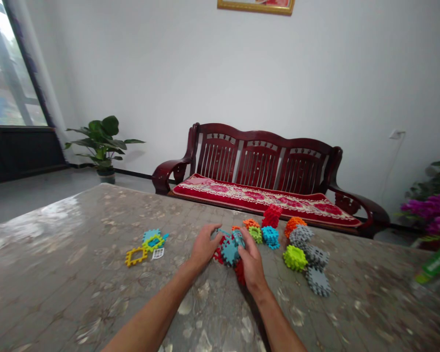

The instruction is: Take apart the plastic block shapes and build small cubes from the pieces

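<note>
Between my hands is a small build of interlocking toothed plastic tiles, with a teal tile [230,251] facing me and red tiles [217,255] at its left. My left hand [205,243] curls round the left side of the build, its thumb near the top. On the other side, my right hand [252,261] grips the teal tiles with thumb and fingers. A further red piece [239,272] shows below, partly covered by the right hand. How the tiles join is too blurred to tell.
Right of my hands are lime [295,258], grey [318,282], blue [270,236], orange [294,226] and red tile stacks [272,215]. At left lie a yellow frame [136,256], lime frame [154,243] and white window piece [158,253]. A wooden bench [260,161] stands beyond the table [106,293].
</note>
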The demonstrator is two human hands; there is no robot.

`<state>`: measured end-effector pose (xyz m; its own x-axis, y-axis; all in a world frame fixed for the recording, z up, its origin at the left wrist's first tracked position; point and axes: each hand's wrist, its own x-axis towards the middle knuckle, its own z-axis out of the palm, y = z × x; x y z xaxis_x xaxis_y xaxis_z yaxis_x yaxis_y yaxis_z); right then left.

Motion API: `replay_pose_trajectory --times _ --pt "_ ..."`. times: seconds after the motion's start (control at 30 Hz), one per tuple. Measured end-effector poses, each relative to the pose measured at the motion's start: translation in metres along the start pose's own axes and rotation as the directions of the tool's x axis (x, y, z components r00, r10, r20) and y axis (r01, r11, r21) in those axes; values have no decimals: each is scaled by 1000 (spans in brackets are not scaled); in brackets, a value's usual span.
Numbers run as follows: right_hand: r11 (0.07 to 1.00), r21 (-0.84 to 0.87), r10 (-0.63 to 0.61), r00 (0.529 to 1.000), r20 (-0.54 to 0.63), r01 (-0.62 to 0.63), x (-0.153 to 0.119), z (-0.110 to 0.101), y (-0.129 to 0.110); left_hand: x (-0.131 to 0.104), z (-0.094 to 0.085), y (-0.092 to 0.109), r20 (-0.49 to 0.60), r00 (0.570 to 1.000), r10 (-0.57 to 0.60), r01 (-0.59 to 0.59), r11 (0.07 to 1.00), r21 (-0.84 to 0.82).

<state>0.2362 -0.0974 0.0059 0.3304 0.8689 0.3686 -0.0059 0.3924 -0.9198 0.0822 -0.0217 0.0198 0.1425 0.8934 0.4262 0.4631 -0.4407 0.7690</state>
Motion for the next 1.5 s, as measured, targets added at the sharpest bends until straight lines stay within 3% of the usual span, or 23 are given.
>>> replay_pose_trajectory --times 0.13,0.2,0.3,0.4,0.47,0.57,0.63,0.73,0.83,0.93,1.0,1.17,1.33,1.5 --pt "1000 21 -14 998 60 13 -1 -3 -2 -6 -6 -10 -41 999 -16 19 997 70" --pt "999 -46 -20 999 24 21 1 -7 -1 -13 -8 -7 -28 999 21 -17 990 141" --pt "972 -237 -31 991 -129 -1 5 -17 6 -24 -8 3 64 993 95 -109 958 266" --pt "858 -513 -95 976 -198 -21 7 -30 16 -36 -4 12 197 967 163 -226 905 360" --pt "737 -676 -138 978 -158 -5 5 -35 21 -42 0 15 263 950 167 -265 876 402" --pt "605 -796 -109 993 -49 27 -2 -35 22 -45 3 15 286 948 140 -262 854 449" --pt "603 -794 -69 996 51 83 -6 -31 20 -42 0 13 283 950 133 -255 853 456" --pt "676 -718 -72 984 163 168 -8 -24 13 -33 -10 7 269 958 101 -222 854 470" --pt "654 -730 -225 972 65 200 -3 -26 5 -25 -21 -1 173 984 39 -127 836 534" --pt "545 -823 -403 911 -91 159 12 -36 -2 -22 -24 -6 127 992 19 -85 835 544" --pt "470 -877 -440 889 -128 106 24 -46 -5 -23 -23 -8 115 993 37 -94 838 538" --pt "289 -957 -366 922 -127 -17 52 -65 -7 -25 -19 -9 109 992 71 -117 846 519" --pt "176 -976 -221 961 -170 -132 62 -76 5 -26 -20 -10 103 993 53 -97 862 497" --pt "222 -967 -157 974 -162 -125 59 -80 16 -25 -20 -10 102 994 42 -87 866 493"
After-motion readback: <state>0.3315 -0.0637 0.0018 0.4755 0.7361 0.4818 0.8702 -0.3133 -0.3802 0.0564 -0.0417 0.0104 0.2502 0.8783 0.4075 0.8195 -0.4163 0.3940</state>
